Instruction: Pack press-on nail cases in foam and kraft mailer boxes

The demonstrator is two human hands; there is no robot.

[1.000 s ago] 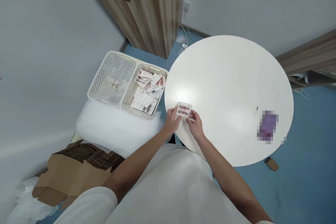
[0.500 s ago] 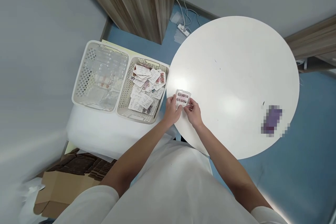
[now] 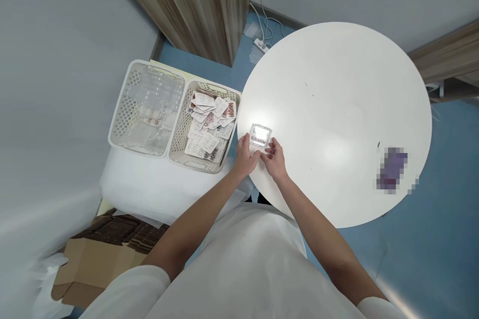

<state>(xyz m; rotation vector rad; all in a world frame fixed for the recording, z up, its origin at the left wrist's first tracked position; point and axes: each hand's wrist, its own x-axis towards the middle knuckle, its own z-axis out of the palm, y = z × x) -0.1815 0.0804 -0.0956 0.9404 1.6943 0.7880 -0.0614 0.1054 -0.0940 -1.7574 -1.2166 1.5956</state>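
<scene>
A small clear plastic case (image 3: 261, 135) of press-on nails is at the near left edge of the white round table. Bright glare covers most of its top, and one row of dark pinkish nails shows along the near side. My left hand (image 3: 246, 160) grips the case at its left side, fingers pointing forward and thumb across the near edge. On the other side, my right hand (image 3: 276, 160) has its fingers curled against the right edge and near corner, its thumb pointing toward the left thumb. Whether the case rests fully on the table cannot be made out.
Left of the table stand two white baskets: one (image 3: 119, 127) with clear plastic cases, one (image 3: 178, 132) heaped with printed nail cards. A pixelated purple object (image 3: 392, 169) lies at the table's (image 3: 348, 84) right. Cardboard boxes (image 3: 88, 266) sit lower left; a power strip (image 3: 261, 45) lies behind.
The case has tilted slightly, so glare now hides the upper row of nails. My right fingers have shifted a little along its right edge; the left hand is nearly unmoved.
</scene>
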